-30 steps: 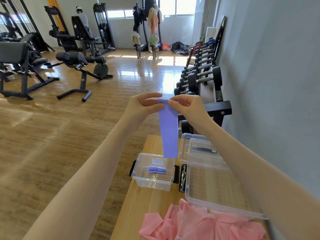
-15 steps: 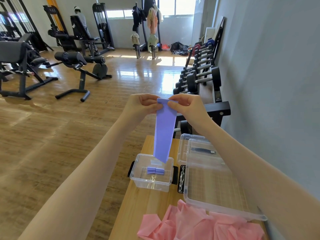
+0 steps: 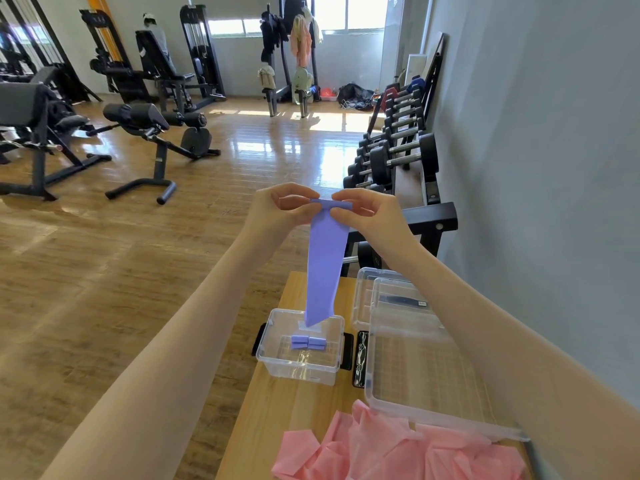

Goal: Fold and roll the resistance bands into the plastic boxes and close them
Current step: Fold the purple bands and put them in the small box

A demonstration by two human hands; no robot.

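Head view: both forearms reach forward from the near corners and meet in the middle, above the far end of the wooden surface [image 3: 277, 403].
Left hand: the left hand [image 3: 280, 206] is raised, knuckles toward the left, fingers curled; its grip is closed, thumb and fingertips pinching the left end of the rolled top edge of the purple band [image 3: 325, 265].
Right hand: the right hand [image 3: 367, 216] is at the same height, fingers bent inward; its grip is also closed, pinching the right end of the same rolled edge.
Purple band: it hangs straight down from the two hands as a flat strip; its lower tip is in front of the far rim of the small clear box [image 3: 301, 351].
Small clear box: it stands open on the surface, below the hands; two small purple rolls [image 3: 308, 342] lie side by side on its bottom.
Large clear box: the large clear box [image 3: 426, 368] lies just right of the small one, partly under the right forearm; another clear container [image 3: 367, 296] is behind it.
Pink bands: a loose heap of pink bands [image 3: 381, 448] lies on the near end of the surface.
Background: dumbbell rack [image 3: 398, 150] along the right wall, gym benches [image 3: 152, 133] on the wooden floor at the left.
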